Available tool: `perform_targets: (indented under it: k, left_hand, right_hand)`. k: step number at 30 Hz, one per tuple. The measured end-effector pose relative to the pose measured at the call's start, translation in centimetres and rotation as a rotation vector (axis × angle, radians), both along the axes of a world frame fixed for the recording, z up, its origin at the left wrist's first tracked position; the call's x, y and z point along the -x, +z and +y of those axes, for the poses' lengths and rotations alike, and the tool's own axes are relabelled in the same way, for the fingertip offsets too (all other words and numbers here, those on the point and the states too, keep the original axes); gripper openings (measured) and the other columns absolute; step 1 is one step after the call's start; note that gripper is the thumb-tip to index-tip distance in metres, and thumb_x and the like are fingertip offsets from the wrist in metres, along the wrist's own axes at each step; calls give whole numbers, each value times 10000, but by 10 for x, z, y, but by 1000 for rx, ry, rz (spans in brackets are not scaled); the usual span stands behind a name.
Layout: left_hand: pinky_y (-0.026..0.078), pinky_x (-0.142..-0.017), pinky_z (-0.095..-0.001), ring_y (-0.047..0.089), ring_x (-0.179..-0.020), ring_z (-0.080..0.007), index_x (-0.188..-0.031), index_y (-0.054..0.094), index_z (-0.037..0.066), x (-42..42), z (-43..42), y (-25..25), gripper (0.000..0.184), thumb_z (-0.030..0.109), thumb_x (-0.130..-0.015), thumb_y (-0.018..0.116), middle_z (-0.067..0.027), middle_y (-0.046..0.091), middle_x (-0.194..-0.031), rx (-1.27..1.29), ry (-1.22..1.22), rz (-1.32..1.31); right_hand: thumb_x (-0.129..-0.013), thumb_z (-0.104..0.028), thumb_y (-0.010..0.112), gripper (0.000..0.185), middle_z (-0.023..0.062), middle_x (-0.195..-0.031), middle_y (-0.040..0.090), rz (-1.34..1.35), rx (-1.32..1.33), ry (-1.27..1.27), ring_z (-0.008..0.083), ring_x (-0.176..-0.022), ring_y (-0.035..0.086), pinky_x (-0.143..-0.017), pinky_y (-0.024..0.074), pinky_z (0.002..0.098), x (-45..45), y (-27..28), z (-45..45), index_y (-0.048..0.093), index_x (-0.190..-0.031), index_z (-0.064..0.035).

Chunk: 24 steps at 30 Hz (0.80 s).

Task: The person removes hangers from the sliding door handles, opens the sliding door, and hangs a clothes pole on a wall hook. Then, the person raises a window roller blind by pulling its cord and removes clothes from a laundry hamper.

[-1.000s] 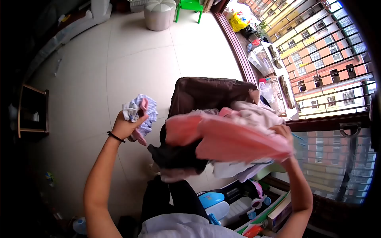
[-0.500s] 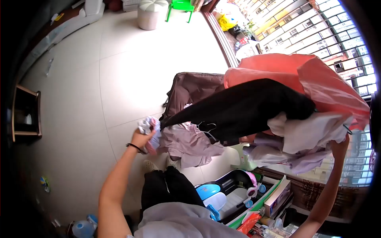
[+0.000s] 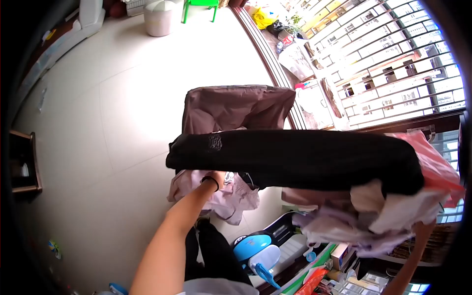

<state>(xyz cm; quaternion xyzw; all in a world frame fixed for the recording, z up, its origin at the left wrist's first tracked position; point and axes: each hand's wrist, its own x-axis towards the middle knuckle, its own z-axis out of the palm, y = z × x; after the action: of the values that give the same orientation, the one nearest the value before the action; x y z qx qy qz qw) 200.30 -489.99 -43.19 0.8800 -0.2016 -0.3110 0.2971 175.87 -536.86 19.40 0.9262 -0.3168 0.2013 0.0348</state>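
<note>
My right hand (image 3: 424,229) is raised at the far right, closed on a bunch of clothes. From it hang a long black garment (image 3: 295,157), a salmon-pink garment (image 3: 432,160), and whitish and lilac pieces (image 3: 339,226). The black garment stretches left across the front of a brown fabric basket (image 3: 241,108). My left hand (image 3: 219,178), with a dark band at the wrist, reaches in under the black garment's lower edge; its fingers are hidden. A pale pink garment (image 3: 236,201) with a hanger lies around it at the basket's near side.
A blue and white ride-on toy (image 3: 260,250) stands near my legs, beside a shelf with boxes and a red bag (image 3: 312,282). Farther off are a round stool (image 3: 160,18), a green chair (image 3: 201,4) and a barred window (image 3: 393,64). A dark wooden stand (image 3: 33,162) is at left.
My left hand has moved right, from beside the basket to under the black garment. The black garment now hangs spread out sideways. My right hand, with the clothes, is lower.
</note>
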Motion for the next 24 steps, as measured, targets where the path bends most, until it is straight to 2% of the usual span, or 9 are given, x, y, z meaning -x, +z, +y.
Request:
perform_targets:
  k: [6,12,13,15,16,18,21,22,24]
  left_hand:
    - [404,-941,-427,449,-1164,-342,-1276,418,97,-17,-24,-43,512,204,-790,539,-191,370,-1337,-232,-111,32]
    - [393,-951,-444,433,-1179,-353,-1295,408,109,65,0,11,514,232,-807,512,-183,365,-1347,-277,-358,130]
    - [362,-975,-452,411,-1201,-346,-1292,410,90,75,2,-5,517,213,-801,515,-180,377,-1342,-170,-346,-175]
    - [322,-994,-430,410,-1198,-332,-1275,424,78,58,-17,-36,518,213,-785,525,-165,424,-1307,-4,-139,-406]
    - [291,-997,-450,391,-1205,-331,-1220,485,83,31,-31,-49,471,221,-772,536,-155,432,-1299,-4,-43,-21]
    - [256,-984,-499,364,-1209,-328,-1075,599,92,-26,-57,-33,356,233,-752,554,-140,442,-1284,-57,-15,60]
    - [210,-971,-590,295,-1257,-339,-859,691,96,-72,-69,-37,232,253,-747,561,-119,404,-1322,-217,-162,-569]
    - [210,-971,-590,295,-1257,-339,-859,691,96,-77,-70,-45,232,253,-747,561,-119,404,-1322,-212,-167,-573]
    - [178,-1022,-548,263,-1281,-349,-1011,647,93,-81,-73,-59,329,283,-758,555,-125,348,-1366,-358,-80,-193]
  right_hand:
    - [-624,-186,651,689,164,-1120,525,159,-44,-164,277,-988,521,-883,408,385,111,-66,24,397,-1241,-15]
    - [-646,-234,641,696,149,-1146,510,320,-180,-204,272,-1013,506,-903,396,393,207,-130,54,377,-1257,-32]
    - [-650,-242,640,697,147,-1150,508,336,-202,-209,271,-1018,503,-907,394,394,217,-137,60,373,-1260,-35]
    - [-658,-258,637,700,142,-1159,503,362,-231,-217,270,-1026,498,-914,390,396,232,-150,72,366,-1265,-41]
    - [-661,-266,635,701,140,-1163,500,372,-242,-218,269,-1030,495,-917,388,397,237,-156,76,363,-1268,-44]
    - [-669,-282,632,704,135,-1171,496,395,-261,-216,267,-1039,490,-924,385,400,245,-167,85,356,-1273,-49]
    - [-677,-299,628,707,130,-1180,490,396,-259,-235,266,-1048,484,-931,380,402,260,-183,88,349,-1279,-55]
    - [-681,-308,627,709,127,-1185,488,396,-257,-241,265,-1053,481,-935,378,404,266,-191,89,346,-1282,-58]
    - [-689,-325,623,713,122,-1194,482,402,-251,-255,263,-1062,475,-942,374,406,276,-203,91,338,-1288,-65]
